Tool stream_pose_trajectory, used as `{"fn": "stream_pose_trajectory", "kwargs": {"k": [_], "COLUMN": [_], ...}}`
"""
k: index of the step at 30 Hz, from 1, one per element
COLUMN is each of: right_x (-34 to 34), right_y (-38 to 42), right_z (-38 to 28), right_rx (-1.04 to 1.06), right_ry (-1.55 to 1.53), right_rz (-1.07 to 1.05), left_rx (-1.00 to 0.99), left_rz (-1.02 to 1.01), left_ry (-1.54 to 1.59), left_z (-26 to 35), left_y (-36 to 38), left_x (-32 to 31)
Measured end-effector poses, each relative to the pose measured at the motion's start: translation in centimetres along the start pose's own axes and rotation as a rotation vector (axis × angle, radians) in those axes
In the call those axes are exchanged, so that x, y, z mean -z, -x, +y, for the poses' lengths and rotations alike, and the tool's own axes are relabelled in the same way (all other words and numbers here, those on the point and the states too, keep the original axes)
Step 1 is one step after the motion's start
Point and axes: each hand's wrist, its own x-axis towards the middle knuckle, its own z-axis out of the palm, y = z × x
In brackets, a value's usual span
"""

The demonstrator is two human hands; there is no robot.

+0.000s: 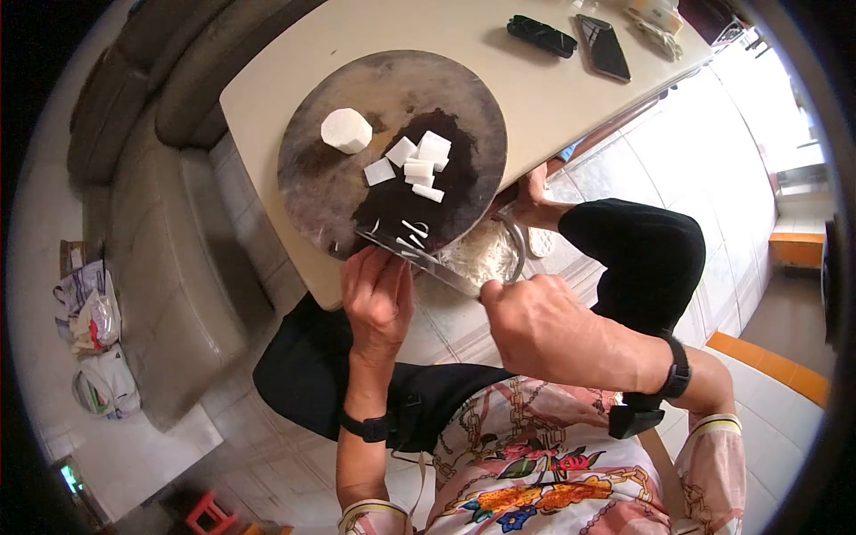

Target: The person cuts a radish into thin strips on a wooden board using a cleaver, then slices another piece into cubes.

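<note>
Gripping knife [453,278] in right fingers [497,298], bunching left fingers [364,271] nearby (can't tell on what), collecting shreds [480,254] in bowl [520,248], leaving white blocks [380,172] uncut.

Readable text: 0 | labels: 0 | brands: 0 | numbers: 0

Home interior, probably a living or dining area: one long padded sofa [183,267]; pale tiled floor [241,455]; cream tabletop [339,36] bearing a round cutting board [312,192], a phone [604,49] and a dark case [541,37]; household bags [107,383] on the floor; one red stool [211,514].
</note>
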Motion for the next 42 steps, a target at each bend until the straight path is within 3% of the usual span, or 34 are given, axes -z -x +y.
{"fn": "stream_pose_trajectory", "kwargs": {"k": [6,9,18,20,21,23,24,25,27,28,33,39,42], "right_x": [0.0,-0.3,1.4,2.2,2.2,2.6,3.7,3.4,2.2,2.1,1.2,1.3,1.8], "right_y": [0.2,1.3,1.9,2.1,2.1,1.5,1.4,1.2,0.8,0.6,0.6,2.2,2.6], "right_z": [-0.5,-0.4,1.4,1.5,2.0,2.4,2.3,2.7,3.7,3.3,2.9,2.8,1.6], "right_rx": [0.028,0.048,-0.086,-0.124,-0.116,-0.337,-0.324,-0.313,-0.218,-0.24,-0.243,-0.286,-0.21], "right_ry": [0.044,0.216,-0.164,-0.3,-0.292,-0.786,-0.9,-0.891,-1.028,-1.077,-1.06,-0.869,-0.237], "right_rz": [-0.016,0.06,0.134,0.179,0.184,0.013,-0.054,-0.051,-0.067,-0.086,-0.138,-0.076,0.175], "left_rx": [0.001,0.045,0.265,0.448,0.443,0.889,0.972,0.96,1.065,1.092,1.122,1.331,1.395], "left_rz": [-0.03,-0.074,0.172,0.227,0.238,0.295,0.287,0.297,0.149,0.102,0.077,0.267,0.401], "left_ry": [-0.02,-0.024,0.176,0.329,0.329,1.07,1.266,1.266,1.787,1.846,1.749,1.702,1.742], "left_z": [0.2,0.1,0.4,0.2,0.4,0.8,0.9,0.9,1.0,1.3,1.3,2.0,2.2], "left_y": [-0.2,0.2,-0.9,-1.2,-1.5,-2.2,-2.6,-2.7,-2.6,-2.6,-1.0,1.8,3.8], "left_x": [0.3,0.1,-0.6,-0.2,-0.1,0.5,0.9,1.0,1.4,1.5,1.2,1.8,1.5]}}
